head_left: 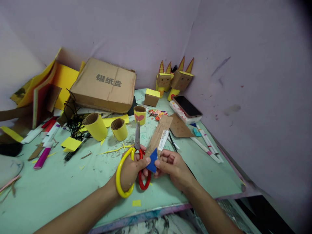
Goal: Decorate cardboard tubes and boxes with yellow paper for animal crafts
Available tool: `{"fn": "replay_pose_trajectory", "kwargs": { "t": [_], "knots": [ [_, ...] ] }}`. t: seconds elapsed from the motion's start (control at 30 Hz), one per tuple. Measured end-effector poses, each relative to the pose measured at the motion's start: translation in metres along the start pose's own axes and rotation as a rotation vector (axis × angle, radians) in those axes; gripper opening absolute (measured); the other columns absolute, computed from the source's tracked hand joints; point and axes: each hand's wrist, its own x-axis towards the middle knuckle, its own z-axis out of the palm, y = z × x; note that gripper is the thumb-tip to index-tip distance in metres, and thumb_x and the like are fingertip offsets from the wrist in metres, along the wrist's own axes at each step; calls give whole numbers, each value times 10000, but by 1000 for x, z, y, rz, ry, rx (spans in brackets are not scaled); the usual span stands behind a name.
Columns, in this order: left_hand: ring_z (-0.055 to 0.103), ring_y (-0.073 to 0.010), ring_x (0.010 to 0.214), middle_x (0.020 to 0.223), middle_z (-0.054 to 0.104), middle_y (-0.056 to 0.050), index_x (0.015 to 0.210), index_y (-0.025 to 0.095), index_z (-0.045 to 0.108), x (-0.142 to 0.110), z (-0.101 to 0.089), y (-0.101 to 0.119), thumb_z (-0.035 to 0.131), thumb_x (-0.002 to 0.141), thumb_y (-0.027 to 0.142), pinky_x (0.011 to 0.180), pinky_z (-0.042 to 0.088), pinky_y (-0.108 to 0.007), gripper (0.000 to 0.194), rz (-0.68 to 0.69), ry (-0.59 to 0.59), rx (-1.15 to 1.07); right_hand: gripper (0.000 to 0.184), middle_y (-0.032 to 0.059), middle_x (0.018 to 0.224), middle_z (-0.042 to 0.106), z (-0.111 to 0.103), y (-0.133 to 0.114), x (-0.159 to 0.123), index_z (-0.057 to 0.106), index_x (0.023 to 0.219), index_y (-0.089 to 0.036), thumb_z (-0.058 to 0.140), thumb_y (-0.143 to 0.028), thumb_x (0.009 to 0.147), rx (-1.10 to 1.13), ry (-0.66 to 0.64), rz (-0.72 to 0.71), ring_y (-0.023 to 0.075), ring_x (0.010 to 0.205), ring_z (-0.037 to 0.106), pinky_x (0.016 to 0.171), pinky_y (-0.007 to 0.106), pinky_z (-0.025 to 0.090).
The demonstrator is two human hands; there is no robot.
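My left hand is closed with scissors hooked over it. They have one yellow and one red handle, and their blades point away from me. The same hand's thumb presses a small blue triangle against a brown cardboard strip with a white barcode label. From the other side, my right hand pinches the triangle's right edge, its fingers curled at the strip. Whether the triangle is stuck to the cardboard I cannot tell. Beyond the hands stand yellow-covered cardboard tubes, one bearing a red heart.
A large cardboard box lies at the back left, near tangled black cord and markers. Cardboard figures with pointed ears stand in the back corner. A phone rests on a white packet at the right.
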Motion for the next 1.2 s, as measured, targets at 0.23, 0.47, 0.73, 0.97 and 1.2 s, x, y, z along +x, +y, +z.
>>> {"fn": "replay_pose_trajectory", "kwargs": {
  "t": [0.23,0.47,0.73,0.97,1.2],
  "knots": [
    [423,-91,275,366,529,72,931,200,412,5,-6,-1,610,704,418,298,341,-163,372,-47,-44,-55,263,-12,503,601,2,-6,0,643,697,-119,772,-295,550,20,87,65,96,407,528,450,235,494],
    [424,-81,279,376,541,74,940,207,389,3,-6,-2,651,669,427,303,332,-150,437,-22,-82,-36,247,-12,503,594,3,-6,0,672,708,-109,753,-276,545,10,139,82,81,392,502,429,219,485],
    [455,-92,289,398,557,78,934,214,356,0,-5,-2,672,638,408,311,372,-169,475,-26,-70,-44,329,-20,516,620,8,3,-5,643,838,-106,739,-287,581,-29,297,58,97,388,535,435,231,493],
    [513,-111,351,441,516,120,902,207,382,2,-2,5,745,499,235,312,426,-201,543,-65,17,-71,378,-117,420,541,17,4,-7,473,858,-195,737,-244,592,-80,376,-9,99,370,550,429,196,463],
    [474,-101,300,414,534,109,922,200,366,1,-1,7,666,524,193,303,402,-202,499,-87,3,-19,266,-34,543,637,7,6,-11,592,718,-155,767,-326,613,0,243,-40,108,464,596,504,242,527]
  ]
}}
